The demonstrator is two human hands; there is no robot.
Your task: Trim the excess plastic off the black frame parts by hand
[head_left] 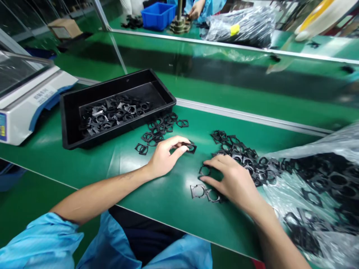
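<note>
My left hand (165, 157) pinches a small black plastic ring part (191, 147) between thumb and fingers, just above the green table (157, 194). My right hand (231, 179) lies with fingers curled over loose black ring parts; two of them (204, 192) lie by its fingertips. A heap of the same parts (244, 155) spreads from behind the right hand toward a clear plastic bag (316, 194) full of them. A smaller sorted group (159, 130) lies beside a black tray (67, 119) that holds more parts.
A white and blue weighing scale (25, 101) stands at the left. A conveyor belt (224, 74) runs behind the table. Beyond it are a blue bin (158, 15), a bagged pile of parts (241, 26) and another person's hand (195, 11).
</note>
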